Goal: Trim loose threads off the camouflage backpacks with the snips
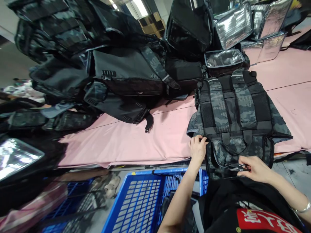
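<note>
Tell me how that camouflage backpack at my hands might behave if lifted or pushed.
The backpack would likely sag, as its near end overhangs the pink table. Its flared side flaps may flop, and lying broad and low, it probably won't roll.

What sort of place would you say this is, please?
Most likely a bag-making workshop: dark bags are heaped on a long pink-covered table, silvery liners sit at its far side, and small snips are held at a camouflage backpack.

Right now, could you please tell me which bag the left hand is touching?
The camouflage backpack with two shoulder straps facing up; the other bags are farther from the left hand.
</note>
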`<state>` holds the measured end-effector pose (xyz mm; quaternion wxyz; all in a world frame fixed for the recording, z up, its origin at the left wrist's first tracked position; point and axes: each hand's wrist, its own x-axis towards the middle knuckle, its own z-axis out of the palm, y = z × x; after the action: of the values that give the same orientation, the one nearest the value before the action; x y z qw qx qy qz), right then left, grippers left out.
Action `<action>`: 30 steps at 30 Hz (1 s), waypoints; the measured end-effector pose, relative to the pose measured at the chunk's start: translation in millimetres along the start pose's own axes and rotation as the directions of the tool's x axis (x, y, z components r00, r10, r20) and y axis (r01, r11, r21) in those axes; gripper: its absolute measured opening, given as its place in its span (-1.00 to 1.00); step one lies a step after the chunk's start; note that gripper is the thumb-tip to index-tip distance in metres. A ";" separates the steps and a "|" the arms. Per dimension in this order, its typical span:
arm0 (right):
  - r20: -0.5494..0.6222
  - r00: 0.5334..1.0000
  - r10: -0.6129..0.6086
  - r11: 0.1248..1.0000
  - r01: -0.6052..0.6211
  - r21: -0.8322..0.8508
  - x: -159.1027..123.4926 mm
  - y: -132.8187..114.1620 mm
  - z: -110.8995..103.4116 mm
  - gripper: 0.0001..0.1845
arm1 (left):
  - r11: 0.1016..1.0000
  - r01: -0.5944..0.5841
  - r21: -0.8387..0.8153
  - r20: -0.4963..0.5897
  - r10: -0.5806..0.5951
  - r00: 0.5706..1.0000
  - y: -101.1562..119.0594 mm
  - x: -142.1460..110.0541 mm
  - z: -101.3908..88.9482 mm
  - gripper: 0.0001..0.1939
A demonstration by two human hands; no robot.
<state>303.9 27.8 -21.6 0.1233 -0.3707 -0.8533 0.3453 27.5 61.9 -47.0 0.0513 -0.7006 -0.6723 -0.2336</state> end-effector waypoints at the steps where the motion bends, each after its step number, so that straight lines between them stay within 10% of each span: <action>1: -0.002 1.000 -0.004 1.000 0.004 -0.013 -0.2 -0.1 -0.3 -0.62 | 1.000 -0.022 -0.007 0.026 0.022 0.999 -2.0 4.2 -1.8 -0.82; 11: -0.320 0.940 0.116 0.993 -0.108 0.040 14.8 -8.6 15.5 -0.74 | 0.904 -0.104 -0.415 0.012 0.120 0.993 11.5 6.4 -27.5 -0.90; 20: -0.683 0.688 -0.248 0.951 0.038 -0.307 37.1 -32.6 12.0 -0.65 | 0.514 -0.101 -0.852 -0.013 0.172 0.985 56.2 -24.9 -77.4 -0.93; 25: -0.737 0.658 -0.155 0.977 -0.006 -0.211 38.1 -25.6 13.0 -0.66 | 0.721 0.035 -0.692 0.044 -0.005 0.999 20.5 -50.1 -63.0 -0.88; 30: -0.661 0.750 -0.012 0.993 -0.067 -0.094 36.9 -18.2 12.2 -0.85 | 0.822 0.220 -0.526 0.268 -0.085 0.960 -6.7 -98.8 -33.7 -0.85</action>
<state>262.7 39.3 -19.8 0.3905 -0.4877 -0.7671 0.1457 13.6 -41.2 -57.9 -0.2503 -0.6515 -0.6321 -0.3368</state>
